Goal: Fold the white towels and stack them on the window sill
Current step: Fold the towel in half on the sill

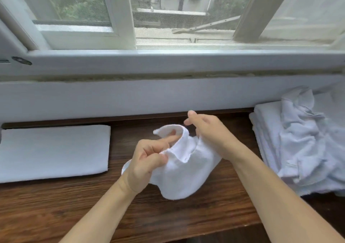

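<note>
Here both hands, left [147, 160] and right [211, 134], are pinching a towel [184, 175], lifting it above the surface [119, 201], right of the folded towel [54, 151], seemingly finding an edge to fold.

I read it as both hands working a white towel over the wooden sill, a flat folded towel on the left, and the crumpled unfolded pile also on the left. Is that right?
Not quite. The head view shows the crumpled unfolded pile on the right, not the left. The rest holds: the left hand and right hand hold a white towel over the wooden sill, and the flat folded towel lies on the left.
</note>
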`<state>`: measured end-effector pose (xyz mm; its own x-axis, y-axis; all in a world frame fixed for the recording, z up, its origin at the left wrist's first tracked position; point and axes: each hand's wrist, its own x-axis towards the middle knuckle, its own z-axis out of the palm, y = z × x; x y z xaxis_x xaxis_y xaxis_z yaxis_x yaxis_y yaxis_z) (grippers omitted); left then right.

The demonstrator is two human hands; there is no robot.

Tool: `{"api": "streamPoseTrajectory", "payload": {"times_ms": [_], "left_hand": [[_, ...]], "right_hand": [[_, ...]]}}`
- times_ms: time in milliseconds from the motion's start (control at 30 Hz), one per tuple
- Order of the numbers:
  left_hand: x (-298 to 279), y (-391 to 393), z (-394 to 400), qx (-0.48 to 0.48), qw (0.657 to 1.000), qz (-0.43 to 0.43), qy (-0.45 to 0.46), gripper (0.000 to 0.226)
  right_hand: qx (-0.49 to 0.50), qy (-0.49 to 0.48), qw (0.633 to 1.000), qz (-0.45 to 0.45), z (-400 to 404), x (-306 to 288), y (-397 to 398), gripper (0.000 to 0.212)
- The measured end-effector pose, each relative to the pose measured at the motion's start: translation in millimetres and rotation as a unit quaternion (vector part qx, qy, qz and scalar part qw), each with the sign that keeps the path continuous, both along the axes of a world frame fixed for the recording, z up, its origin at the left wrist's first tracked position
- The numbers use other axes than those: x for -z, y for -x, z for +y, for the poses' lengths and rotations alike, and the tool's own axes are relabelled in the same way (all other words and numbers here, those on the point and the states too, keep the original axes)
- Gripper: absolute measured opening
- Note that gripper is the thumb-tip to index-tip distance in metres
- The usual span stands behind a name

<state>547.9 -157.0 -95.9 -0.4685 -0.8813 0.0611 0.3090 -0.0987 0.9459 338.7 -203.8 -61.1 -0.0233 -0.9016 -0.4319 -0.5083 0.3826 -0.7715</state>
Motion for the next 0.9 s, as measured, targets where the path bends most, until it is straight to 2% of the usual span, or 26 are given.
{"api": "streamPoseTrajectory", "payload": {"times_ms": [100,200,333,467,533,600,667,700,733,800,900], "left_hand": [[-10,0,8,0.019,1.0,-0.01,0.004,0.028],[-14,-6,15,0.032,0.999,0.011,-0.032,0.042],[-14,-15,24,0.057,0.996,0.038,-0.054,0.041],[-17,-18,33,0.079,0.994,0.026,-0.077,0.057],[-11,-24,33,0.049,0.995,-0.039,-0.082,0.042],[-6,-32,31,-0.03,0.985,-0.169,-0.027,0.033],[-10,-40,29,-0.105,0.946,-0.306,0.028,0.026],[-16,-43,30,-0.123,0.929,-0.346,0.04,0.027],[-22,-45,31,-0.131,0.923,-0.359,0.044,0.029],[-33,-44,32,-0.115,0.932,-0.34,0.037,0.032],[-39,-32,30,-0.105,0.936,-0.332,0.046,0.023]], "right_hand": [[-0.061,-0.168,0.981,-0.079,-4,7,-5,0.058],[-0.112,-0.287,0.924,-0.227,-2,15,-6,0.032],[-0.143,-0.375,0.85,-0.34,9,24,-11,0.013],[-0.128,-0.418,0.794,-0.423,17,40,-13,0.011],[-0.143,-0.379,0.81,-0.424,16,45,-18,0.006],[-0.08,-0.315,0.857,-0.4,16,47,-24,0.013],[0.001,-0.199,0.917,-0.345,18,47,-28,0.016],[0.032,-0.127,0.946,-0.297,21,46,-30,0.015],[0.051,-0.06,0.964,-0.253,24,44,-32,0.019],[0.05,0.054,0.979,-0.19,31,41,-42,0.029],[-0.029,0.156,0.976,-0.148,45,33,-59,0.015]]}}
